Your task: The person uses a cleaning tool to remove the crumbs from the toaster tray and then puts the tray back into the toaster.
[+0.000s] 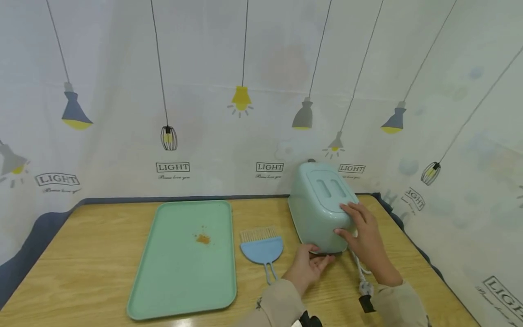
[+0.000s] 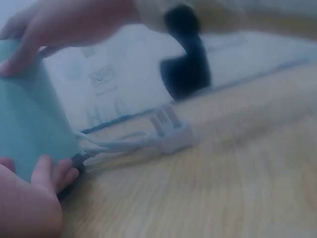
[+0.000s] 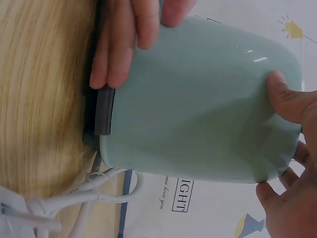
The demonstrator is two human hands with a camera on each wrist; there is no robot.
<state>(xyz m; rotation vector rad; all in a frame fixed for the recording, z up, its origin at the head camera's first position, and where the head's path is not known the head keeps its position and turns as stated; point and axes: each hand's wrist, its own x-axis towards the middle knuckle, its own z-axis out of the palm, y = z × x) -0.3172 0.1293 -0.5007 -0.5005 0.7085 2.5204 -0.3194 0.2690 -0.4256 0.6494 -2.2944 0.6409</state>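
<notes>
A mint-green two-slot toaster stands at the back right of the wooden table, one narrow end toward me. My right hand grips the upper right corner of that end, thumb on the end face and fingers over the top. Low down, my left hand touches the same end. In the right wrist view, the left fingertips lie against a dark strip at the toaster's base, and the left thumb rests on the body. The toaster's far end is hidden.
A blue brush with pale bristles lies left of the toaster. Farther left is a green tray with brown crumbs. The toaster's white cord and plug lie by my right forearm. A lamp-print cloth hangs behind.
</notes>
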